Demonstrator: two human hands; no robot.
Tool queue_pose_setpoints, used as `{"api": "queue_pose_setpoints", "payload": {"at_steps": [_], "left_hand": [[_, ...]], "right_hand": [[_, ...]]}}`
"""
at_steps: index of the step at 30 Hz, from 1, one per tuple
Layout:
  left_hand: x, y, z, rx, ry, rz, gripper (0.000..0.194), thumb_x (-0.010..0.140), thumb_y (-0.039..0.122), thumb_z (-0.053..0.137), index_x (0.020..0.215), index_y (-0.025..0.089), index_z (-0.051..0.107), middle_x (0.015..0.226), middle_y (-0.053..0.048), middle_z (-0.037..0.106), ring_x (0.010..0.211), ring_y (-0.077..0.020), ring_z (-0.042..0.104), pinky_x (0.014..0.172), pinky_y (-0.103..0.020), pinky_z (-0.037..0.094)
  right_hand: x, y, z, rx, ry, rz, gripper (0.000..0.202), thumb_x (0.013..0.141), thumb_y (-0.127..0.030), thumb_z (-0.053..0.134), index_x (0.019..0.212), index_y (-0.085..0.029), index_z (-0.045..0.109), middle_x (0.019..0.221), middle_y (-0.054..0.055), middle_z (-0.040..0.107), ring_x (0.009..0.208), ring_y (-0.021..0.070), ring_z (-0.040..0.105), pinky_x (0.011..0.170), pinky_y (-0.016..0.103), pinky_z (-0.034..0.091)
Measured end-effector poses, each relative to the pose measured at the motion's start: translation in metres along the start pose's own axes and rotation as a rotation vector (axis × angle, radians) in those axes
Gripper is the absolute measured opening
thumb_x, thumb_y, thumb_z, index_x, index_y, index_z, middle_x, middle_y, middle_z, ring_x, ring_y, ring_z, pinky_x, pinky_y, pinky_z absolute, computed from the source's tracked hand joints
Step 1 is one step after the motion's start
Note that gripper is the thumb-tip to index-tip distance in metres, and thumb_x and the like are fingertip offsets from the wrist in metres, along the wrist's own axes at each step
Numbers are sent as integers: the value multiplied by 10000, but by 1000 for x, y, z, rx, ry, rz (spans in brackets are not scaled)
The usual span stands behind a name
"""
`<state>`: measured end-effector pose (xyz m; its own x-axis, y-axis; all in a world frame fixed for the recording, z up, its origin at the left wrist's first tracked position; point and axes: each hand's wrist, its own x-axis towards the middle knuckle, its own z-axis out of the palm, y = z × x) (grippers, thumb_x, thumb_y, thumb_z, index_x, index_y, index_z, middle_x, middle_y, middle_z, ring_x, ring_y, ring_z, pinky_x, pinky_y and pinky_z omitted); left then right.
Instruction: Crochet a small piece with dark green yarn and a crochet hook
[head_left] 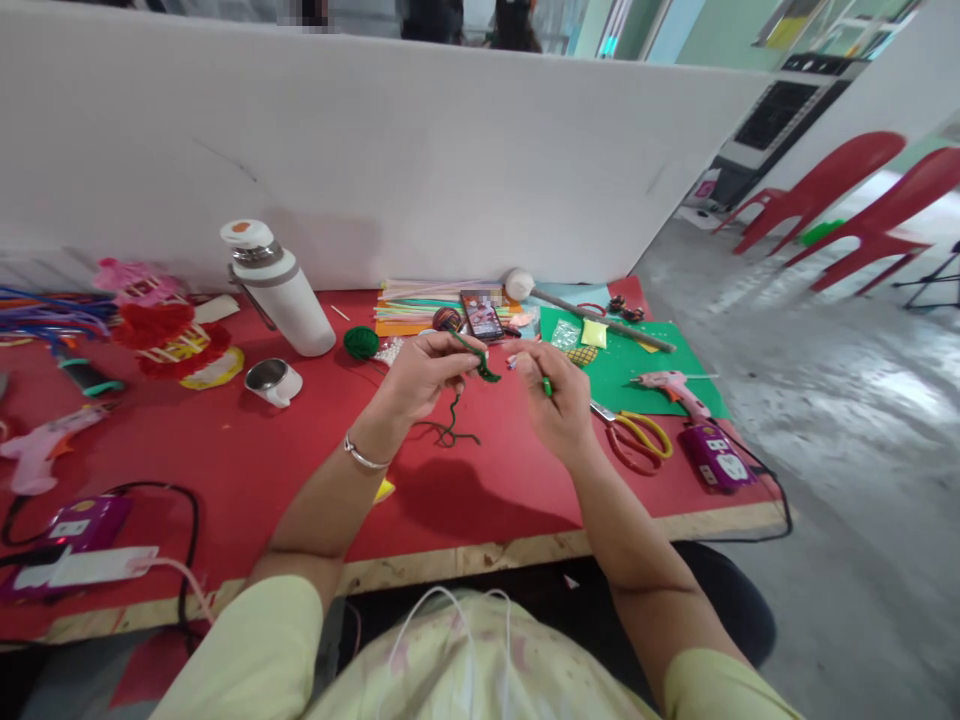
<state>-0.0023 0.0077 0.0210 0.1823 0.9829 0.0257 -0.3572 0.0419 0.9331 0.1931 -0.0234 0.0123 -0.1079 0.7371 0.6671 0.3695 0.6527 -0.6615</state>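
Over the middle of the red table (315, 520), my left hand (426, 375) pinches a small dark green crocheted piece (487, 372). A dark green yarn tail (448, 436) hangs below it onto the table. My right hand (555, 400), a little to the right and apart from the piece, is closed around a thin tool with a green handle (547, 386). The tool's tip is too blurred to make out. Behind my left hand lies a green yarn ball (361, 344), and a phone (482, 314) with a lit screen rests beyond both hands.
A white bottle (289, 305) and a metal cup (273, 382) stand left. Scissors (639, 442), a pink glue gun (679, 390) and a purple box (716, 458) lie right. Further left are another glue gun (45, 450), cables and a red-pink craft (169, 335). A white partition (420, 150) rises behind.
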Motion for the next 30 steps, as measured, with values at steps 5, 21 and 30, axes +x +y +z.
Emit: {"api": "queue_pose_setpoints", "payload": {"at_steps": [5, 21, 30], "left_hand": [[4, 4, -9, -35, 89, 93, 236, 581, 207, 913, 780, 129, 813, 653, -23, 715, 516, -96, 611, 445, -197, 467], [6, 19, -23, -134, 182, 187, 233, 655, 269, 927, 783, 138, 782, 567, 2, 665, 472, -75, 563, 432, -175, 420], [5, 18, -21, -207, 151, 121, 260, 662, 277, 937, 782, 134, 756, 581, 5, 663, 473, -63, 560, 427, -156, 419]], "right_hand": [[17, -7, 15, 204, 169, -18, 580, 1093, -575, 368, 867, -242, 785, 813, 53, 688, 759, 183, 632, 678, 344, 506], [50, -7, 55, 396, 152, 34, 386, 1052, -463, 577, 828, -223, 779, 776, 20, 746, 683, 151, 681, 631, 302, 566], [48, -8, 53, 467, 120, 51, 351, 1047, -435, 598, 845, -230, 799, 778, 15, 749, 662, 141, 703, 608, 281, 592]]}}
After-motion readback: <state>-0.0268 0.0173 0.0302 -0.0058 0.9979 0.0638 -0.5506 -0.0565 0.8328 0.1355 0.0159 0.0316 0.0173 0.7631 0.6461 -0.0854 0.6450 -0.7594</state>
